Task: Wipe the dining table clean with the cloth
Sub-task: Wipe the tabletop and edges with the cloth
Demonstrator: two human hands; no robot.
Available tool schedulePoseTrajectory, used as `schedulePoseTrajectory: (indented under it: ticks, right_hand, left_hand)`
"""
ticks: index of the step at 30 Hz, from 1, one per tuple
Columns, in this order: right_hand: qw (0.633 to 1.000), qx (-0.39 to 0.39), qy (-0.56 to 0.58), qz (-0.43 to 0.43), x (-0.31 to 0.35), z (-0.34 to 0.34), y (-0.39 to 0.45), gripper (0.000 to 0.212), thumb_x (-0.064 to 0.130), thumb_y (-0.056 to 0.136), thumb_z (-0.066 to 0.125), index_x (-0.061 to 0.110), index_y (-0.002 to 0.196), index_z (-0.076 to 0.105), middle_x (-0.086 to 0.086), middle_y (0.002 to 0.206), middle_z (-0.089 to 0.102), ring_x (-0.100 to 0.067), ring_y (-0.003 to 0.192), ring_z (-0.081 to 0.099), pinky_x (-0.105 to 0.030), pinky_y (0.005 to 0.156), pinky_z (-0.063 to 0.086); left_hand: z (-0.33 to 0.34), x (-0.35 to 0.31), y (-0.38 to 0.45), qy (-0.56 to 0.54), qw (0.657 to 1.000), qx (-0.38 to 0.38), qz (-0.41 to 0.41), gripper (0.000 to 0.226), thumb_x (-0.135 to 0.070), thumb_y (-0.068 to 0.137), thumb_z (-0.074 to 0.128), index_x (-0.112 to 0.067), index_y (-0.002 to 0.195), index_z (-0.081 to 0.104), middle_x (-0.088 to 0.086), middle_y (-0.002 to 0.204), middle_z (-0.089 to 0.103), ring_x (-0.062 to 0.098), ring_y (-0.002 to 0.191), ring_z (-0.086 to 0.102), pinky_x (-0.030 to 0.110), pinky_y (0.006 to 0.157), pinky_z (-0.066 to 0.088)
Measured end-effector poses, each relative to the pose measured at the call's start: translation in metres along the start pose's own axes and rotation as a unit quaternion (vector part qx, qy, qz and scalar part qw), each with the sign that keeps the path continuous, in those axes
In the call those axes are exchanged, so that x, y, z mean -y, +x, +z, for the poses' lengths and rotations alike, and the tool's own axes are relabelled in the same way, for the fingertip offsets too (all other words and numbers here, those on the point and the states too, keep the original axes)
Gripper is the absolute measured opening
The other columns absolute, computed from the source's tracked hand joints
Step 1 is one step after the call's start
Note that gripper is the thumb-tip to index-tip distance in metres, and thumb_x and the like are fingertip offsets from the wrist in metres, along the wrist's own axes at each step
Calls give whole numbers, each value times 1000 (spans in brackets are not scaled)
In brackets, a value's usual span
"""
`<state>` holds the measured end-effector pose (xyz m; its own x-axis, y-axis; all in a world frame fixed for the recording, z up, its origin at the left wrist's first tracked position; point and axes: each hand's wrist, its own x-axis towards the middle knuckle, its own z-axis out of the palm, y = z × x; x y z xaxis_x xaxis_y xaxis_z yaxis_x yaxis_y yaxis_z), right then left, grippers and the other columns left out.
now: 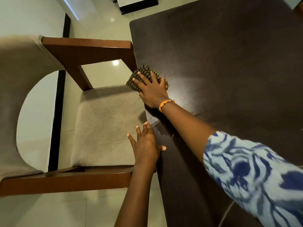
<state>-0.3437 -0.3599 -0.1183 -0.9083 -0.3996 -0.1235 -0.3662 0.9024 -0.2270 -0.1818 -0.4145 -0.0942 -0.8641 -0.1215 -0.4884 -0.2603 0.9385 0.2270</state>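
Note:
The dark brown dining table fills the right side of the head view. A folded checked cloth, brown and yellow, lies at the table's left edge. My right hand presses flat on the cloth with its fingers spread, and the cloth overhangs the edge a little. My left hand is held open beside the table's left edge, nearer to me, with its thumb touching the tabletop. A wet smear shows on the table between the two hands.
A wooden armchair with a beige cushion stands pushed against the table's left edge. Pale floor tiles lie around it. A dark and white piece of furniture stands at the far end of the room.

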Motion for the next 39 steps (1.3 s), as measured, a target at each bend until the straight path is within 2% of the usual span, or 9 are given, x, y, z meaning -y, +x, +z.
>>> schedulePoseTrajectory:
  ticks: [4,7,10,14,18,26,30,33,39]
  right_hand:
    - [998,11,15,-66,2,9,-77,57,36,95,38,35,148,18,6,159,7,-33,144,5,-51,103,18]
    - [996,1,4,-92,-27,10,-119,56,37,89,32,36,145,29,7,156,23,-32,141,22,-50,96,26]
    - [999,-30,-28,11,-89,-2,-134,60,39,82,29,36,142,37,7,151,34,-33,134,35,-47,88,32]
    - [971,-59,-11,230,-182,-30,-141,56,35,92,36,35,146,26,6,157,20,-36,137,23,-60,99,24]
    - [935,-59,44,348,-168,-34,-108,57,31,94,41,36,148,20,4,159,10,-39,142,6,-65,105,10]
    - [999,5,28,22,17,5,-95,58,33,94,40,35,148,20,4,159,7,-36,144,3,-55,107,14]
    - [998,-7,21,-60,-2,13,-130,56,33,90,35,33,146,29,6,156,22,-33,141,20,-51,99,24]
    - [998,-48,-5,40,-68,5,-144,58,34,84,33,34,142,37,6,152,33,-34,135,34,-48,90,30]
    - [946,-71,16,315,-189,-26,-182,58,30,94,41,32,148,21,6,158,14,-35,141,15,-66,103,16]
  left_hand:
    - [4,3,-13,-39,999,-23,1,92,-40,86,60,-18,151,0,0,160,2,24,147,-6,55,113,-11]
    - [12,5,-31,-68,997,-22,1,95,-54,83,56,-21,151,-1,-2,160,1,22,147,-6,54,112,-13]
    - [17,5,-40,-79,997,13,4,109,-56,72,67,-23,151,-1,-3,160,2,22,147,-8,54,111,-16]
    - [13,8,-37,-58,997,38,23,122,-50,64,77,-21,151,-3,-1,160,0,22,146,-10,54,111,-16]
    - [12,7,-35,-53,997,48,33,131,-48,59,81,-16,150,-7,2,160,-2,20,147,-7,53,112,-14]
    - [20,1,-41,-114,993,17,16,129,-60,58,75,-19,150,-6,0,160,-2,18,147,2,54,114,-8]
    - [29,-1,-60,-127,992,12,10,125,-61,64,71,-19,150,-10,-1,159,-6,15,147,0,55,114,-8]
    - [32,-4,-66,-136,991,10,14,128,-56,63,75,-17,149,-12,-1,159,-5,15,147,0,53,113,-12]
    - [29,-3,-62,-82,996,27,24,140,-56,55,80,-11,148,-14,4,159,-6,18,147,-5,48,113,-15]
